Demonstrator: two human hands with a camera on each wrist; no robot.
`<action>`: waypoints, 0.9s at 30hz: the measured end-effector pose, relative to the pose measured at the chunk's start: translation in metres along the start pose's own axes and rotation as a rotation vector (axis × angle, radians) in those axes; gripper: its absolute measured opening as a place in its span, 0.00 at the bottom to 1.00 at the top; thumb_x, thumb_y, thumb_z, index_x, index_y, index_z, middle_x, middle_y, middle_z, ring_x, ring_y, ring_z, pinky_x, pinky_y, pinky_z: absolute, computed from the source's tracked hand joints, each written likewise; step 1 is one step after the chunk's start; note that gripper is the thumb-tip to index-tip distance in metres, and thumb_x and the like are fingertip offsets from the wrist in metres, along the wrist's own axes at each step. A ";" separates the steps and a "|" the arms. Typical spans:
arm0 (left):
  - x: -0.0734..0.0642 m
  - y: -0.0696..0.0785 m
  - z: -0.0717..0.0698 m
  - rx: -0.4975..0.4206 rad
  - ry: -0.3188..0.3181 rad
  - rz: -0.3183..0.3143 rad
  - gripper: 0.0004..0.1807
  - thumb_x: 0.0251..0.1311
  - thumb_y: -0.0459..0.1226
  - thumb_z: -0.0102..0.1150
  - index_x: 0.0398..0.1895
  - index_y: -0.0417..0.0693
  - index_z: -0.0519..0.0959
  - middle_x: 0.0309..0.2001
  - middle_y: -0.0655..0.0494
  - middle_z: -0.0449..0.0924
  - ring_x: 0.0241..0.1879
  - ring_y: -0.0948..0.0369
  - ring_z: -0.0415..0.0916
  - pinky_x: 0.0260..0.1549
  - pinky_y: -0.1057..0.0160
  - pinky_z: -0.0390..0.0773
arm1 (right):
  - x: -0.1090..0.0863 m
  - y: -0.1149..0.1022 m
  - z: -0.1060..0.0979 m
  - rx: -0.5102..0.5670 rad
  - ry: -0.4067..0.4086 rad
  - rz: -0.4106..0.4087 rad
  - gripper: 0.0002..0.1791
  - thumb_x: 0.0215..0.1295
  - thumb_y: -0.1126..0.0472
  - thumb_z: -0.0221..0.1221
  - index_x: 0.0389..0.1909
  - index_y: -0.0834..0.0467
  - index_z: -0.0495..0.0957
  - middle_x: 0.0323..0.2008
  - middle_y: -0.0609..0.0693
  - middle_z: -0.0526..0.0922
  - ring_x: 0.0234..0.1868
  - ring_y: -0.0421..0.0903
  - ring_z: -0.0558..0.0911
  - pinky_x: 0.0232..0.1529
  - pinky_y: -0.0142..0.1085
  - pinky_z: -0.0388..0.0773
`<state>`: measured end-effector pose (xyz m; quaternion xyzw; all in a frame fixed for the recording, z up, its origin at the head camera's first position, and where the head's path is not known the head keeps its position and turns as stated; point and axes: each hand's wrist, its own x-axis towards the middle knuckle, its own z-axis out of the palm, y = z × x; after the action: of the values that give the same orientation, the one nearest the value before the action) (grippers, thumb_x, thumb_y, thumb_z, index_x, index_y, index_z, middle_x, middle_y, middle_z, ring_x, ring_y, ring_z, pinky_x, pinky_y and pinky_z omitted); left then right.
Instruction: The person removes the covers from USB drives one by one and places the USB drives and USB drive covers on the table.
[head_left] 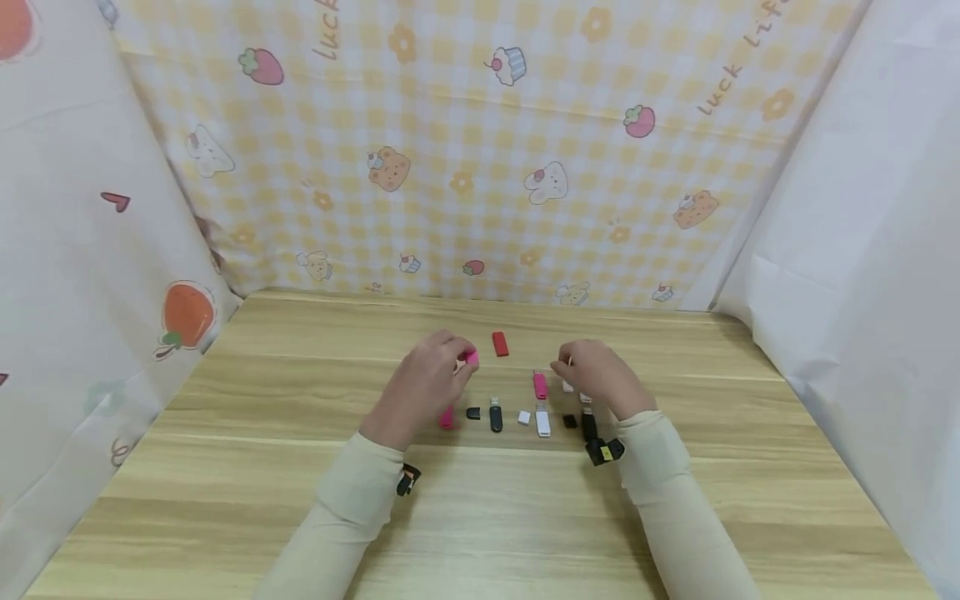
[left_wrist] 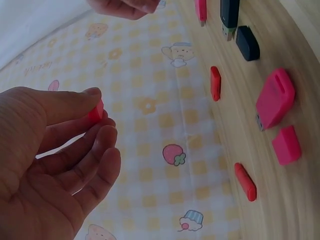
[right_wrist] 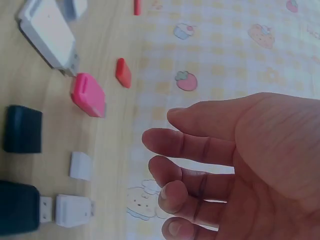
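Observation:
My left hand [head_left: 422, 387] pinches a small pink USB stick cap [head_left: 472, 357] between thumb and index finger, raised over the table. In the left wrist view the cap [left_wrist: 97, 111] shows at the thumb tip, with the other fingers loosely bent. My right hand [head_left: 596, 375] hovers over the right of the group; the right wrist view shows its fingers relaxed and nothing held. Between the hands lies a pink USB stick [head_left: 540, 385] without its cap. Another pink stick [left_wrist: 276, 99] and a pink cap [left_wrist: 287, 145] lie below my left hand.
A red stick [head_left: 500, 343] lies farther back. Nearer are a dark USB stick [head_left: 496, 417] with its cap [head_left: 473, 413], a white stick [head_left: 542, 422] with its cap [head_left: 524, 417], and a black stick [head_left: 589, 425] beside a black cap [head_left: 570, 421]. A patterned curtain [head_left: 465, 225] hangs behind.

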<state>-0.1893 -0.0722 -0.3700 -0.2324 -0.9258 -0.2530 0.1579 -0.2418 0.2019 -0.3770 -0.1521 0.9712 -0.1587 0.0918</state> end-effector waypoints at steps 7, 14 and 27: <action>0.005 0.007 0.015 -0.010 -0.047 0.013 0.12 0.72 0.36 0.70 0.53 0.39 0.88 0.49 0.46 0.89 0.44 0.53 0.86 0.46 0.58 0.90 | -0.002 0.005 -0.007 0.022 0.012 -0.018 0.14 0.82 0.58 0.58 0.44 0.64 0.86 0.32 0.51 0.88 0.29 0.44 0.80 0.38 0.42 0.82; 0.014 0.014 0.033 -0.021 -0.108 0.022 0.11 0.73 0.35 0.69 0.53 0.39 0.88 0.47 0.45 0.88 0.41 0.55 0.84 0.44 0.60 0.89 | -0.004 0.007 -0.012 0.037 0.022 -0.019 0.14 0.82 0.57 0.57 0.45 0.64 0.86 0.33 0.53 0.88 0.28 0.44 0.78 0.35 0.39 0.79; 0.051 0.026 0.068 0.108 -0.337 0.060 0.05 0.77 0.33 0.62 0.43 0.41 0.85 0.31 0.53 0.84 0.26 0.62 0.74 0.29 0.66 0.80 | -0.007 0.012 -0.017 0.062 0.030 -0.007 0.13 0.82 0.57 0.58 0.42 0.62 0.85 0.31 0.51 0.87 0.28 0.44 0.78 0.32 0.37 0.76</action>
<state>-0.2311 0.0024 -0.3950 -0.2903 -0.9440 -0.1554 0.0203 -0.2423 0.2195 -0.3646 -0.1500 0.9666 -0.1911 0.0814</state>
